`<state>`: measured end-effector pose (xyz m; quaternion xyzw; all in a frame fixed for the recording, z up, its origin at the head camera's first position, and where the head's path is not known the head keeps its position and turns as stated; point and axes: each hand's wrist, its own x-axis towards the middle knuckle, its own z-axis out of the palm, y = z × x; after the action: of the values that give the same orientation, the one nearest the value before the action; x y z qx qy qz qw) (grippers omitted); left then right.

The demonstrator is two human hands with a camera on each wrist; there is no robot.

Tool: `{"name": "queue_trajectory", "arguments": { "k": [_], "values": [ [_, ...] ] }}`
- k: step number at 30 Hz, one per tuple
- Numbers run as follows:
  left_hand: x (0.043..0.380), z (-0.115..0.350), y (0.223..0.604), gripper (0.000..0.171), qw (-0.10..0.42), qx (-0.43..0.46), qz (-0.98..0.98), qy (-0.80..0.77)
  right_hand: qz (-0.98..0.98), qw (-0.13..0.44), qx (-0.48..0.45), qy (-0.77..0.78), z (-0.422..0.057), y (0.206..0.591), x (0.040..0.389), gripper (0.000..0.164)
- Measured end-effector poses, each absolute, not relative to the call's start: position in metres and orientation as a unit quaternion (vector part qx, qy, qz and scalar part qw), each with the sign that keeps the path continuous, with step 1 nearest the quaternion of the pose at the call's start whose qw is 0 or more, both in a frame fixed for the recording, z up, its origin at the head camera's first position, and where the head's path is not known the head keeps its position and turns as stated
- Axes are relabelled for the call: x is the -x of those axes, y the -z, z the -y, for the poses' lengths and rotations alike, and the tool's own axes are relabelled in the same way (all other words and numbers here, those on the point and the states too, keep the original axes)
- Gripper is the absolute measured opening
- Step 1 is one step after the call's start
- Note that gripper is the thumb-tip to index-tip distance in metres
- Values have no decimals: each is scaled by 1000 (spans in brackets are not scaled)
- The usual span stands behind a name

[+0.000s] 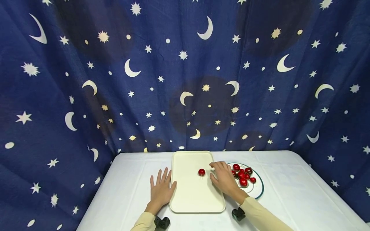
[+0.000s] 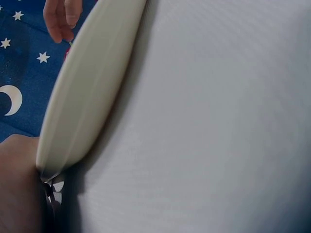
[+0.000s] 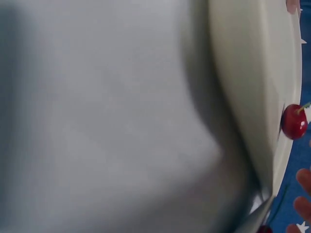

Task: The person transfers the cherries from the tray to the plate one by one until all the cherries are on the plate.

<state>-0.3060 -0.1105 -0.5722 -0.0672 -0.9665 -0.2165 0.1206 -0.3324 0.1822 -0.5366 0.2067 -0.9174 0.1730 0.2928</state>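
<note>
One red cherry (image 1: 201,172) lies on the cream rectangular tray (image 1: 196,199), right of its middle; in the right wrist view its stem (image 3: 302,108) shows. My right hand (image 1: 224,179) is over the tray's right edge with fingers spread and loosely bent, nothing between them. Its thumb and fingertips point at the cherry, with a gap between. My left hand (image 1: 162,190) rests palm down on the table at the tray's left side, fingers straight and spread, thumb at the rim. Behind my right hand, several red cherries (image 1: 243,182) sit on a plate (image 1: 258,192), partly hidden by that hand.
A white cloth covers the table (image 1: 130,179). The plate has a dark green rim and stands right of the tray. A dark blue curtain (image 1: 162,96) with moons and stars hangs around the table's back and sides. Black wrist cameras (image 1: 238,214) are strapped below both hands.
</note>
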Motion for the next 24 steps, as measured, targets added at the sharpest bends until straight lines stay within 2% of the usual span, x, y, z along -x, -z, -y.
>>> {"name": "queue_trajectory", "arguments": {
  "k": [13, 24],
  "values": [
    [314, 112, 580, 64, 110, 60, 973, 192, 931, 248, -221, -153, -161, 533, 336, 44],
    [315, 113, 586, 63, 119, 58, 972, 192, 933, 237, -223, -152, -160, 539, 334, 33]
  ]
}}
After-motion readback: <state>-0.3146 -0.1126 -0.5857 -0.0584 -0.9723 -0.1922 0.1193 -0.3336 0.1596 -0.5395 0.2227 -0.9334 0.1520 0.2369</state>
